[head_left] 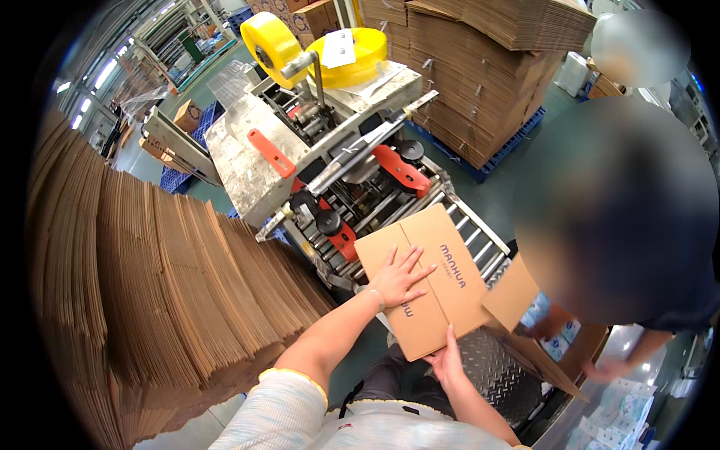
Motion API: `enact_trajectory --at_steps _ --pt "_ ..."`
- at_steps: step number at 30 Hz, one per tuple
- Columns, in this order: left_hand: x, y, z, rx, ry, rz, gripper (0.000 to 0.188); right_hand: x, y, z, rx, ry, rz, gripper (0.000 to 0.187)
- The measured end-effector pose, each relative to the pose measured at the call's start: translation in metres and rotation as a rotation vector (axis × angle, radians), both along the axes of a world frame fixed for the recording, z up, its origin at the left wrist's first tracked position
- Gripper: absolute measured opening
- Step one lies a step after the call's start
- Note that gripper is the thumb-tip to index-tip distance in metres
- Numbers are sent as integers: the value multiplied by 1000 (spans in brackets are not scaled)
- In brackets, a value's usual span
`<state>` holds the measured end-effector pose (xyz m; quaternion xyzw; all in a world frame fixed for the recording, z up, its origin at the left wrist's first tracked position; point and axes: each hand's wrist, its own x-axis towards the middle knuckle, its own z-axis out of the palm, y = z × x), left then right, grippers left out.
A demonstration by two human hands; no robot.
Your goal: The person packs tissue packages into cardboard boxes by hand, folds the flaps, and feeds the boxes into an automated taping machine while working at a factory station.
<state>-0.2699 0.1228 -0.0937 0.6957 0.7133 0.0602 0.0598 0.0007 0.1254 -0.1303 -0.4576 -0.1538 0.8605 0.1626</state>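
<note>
A brown cardboard box (pixel 454 304) with dark print is in front of me, its far end over the rollers of a carton-sealing machine (pixel 251 161). My left hand (pixel 401 279) lies on its top with the fingers spread, near the seam between the flaps. At the near edge, my right hand (pixel 448 361) grips the box, thumb on top and fingers underneath. The box's far corner is close to a red guide arm (pixel 341 238) with a black knob. Its underside is hidden.
Stacks of flat cardboard (pixel 172 277) rise on my left; another stack (pixel 480 90) stands on a blue pallet (pixel 510 146). Yellow tape rolls (pixel 270 41) top the machine. At right, a co-worker (pixel 622 217) reaches into an open carton (pixel 517 300) holding blue-and-white packs (pixel 556 341).
</note>
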Motion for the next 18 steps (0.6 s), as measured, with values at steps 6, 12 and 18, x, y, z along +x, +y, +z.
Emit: enact_trajectory --at_steps 6,12,18 --pt "-73 54 -24 107 -67 215 77 -121 85 -38 490 -318 -312 74" --pt "-128 74 -29 122 58 348 69 -206 113 -44 590 -364 -351 67" --pt "-72 28 29 293 -79 407 61 -261 131 -43 671 -317 -188 78"
